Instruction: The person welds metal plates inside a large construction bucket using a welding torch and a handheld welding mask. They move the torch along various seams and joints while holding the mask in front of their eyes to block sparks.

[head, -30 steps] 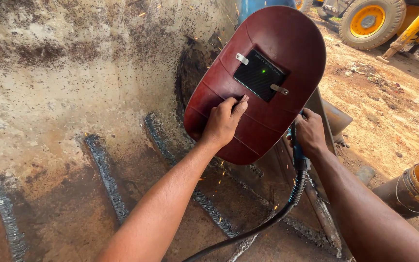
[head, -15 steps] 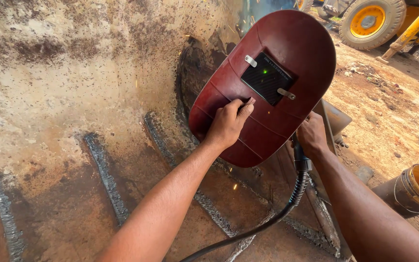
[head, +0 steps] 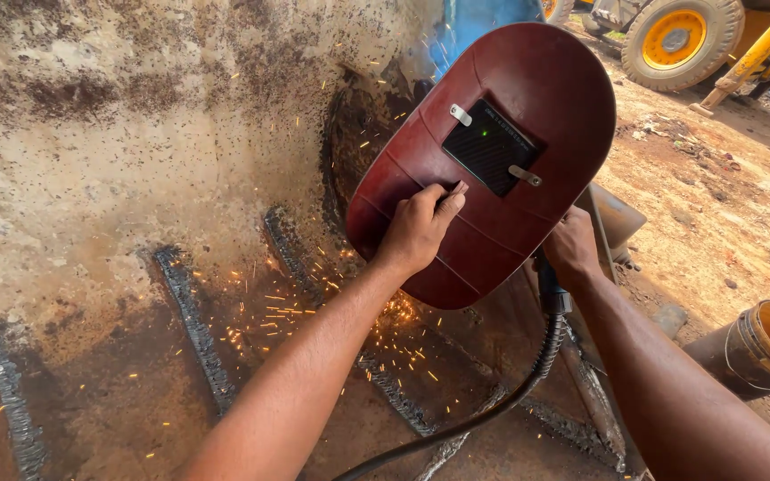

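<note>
Item: hand-held welding shield (head: pixel 492 169), dark red, rounded oval, with a small dark rectangular viewing window (head: pixel 490 147) held by two metal clips; it stood tilted in front of a large rusted steel surface (head: pixel 118 160), its top toward the upper right. Left hand (head: pixel 419 227): closed on the handle at the back of the shield, just below and left of the window, fingers curled. Right hand (head: pixel 572 249): at the shield's lower right edge, partly hidden behind it, wrapped around the dark grip of a welding torch (head: pixel 549 289); its fingers could not be seen in full. Black cable (head: pixel 501 405): ran from the torch down and leftward, below the shield. Orange sparks (head: pixel 278 307): scattered below and left of the shield, over raised weld beads (head: pixel 196 330) on the steel. Rusty bucket (head: pixel 764 347): lying on the dirt, well to the lower right of the shield. Yellow wheel (head: pixel 675 36): beyond the shield, upper right.
</note>
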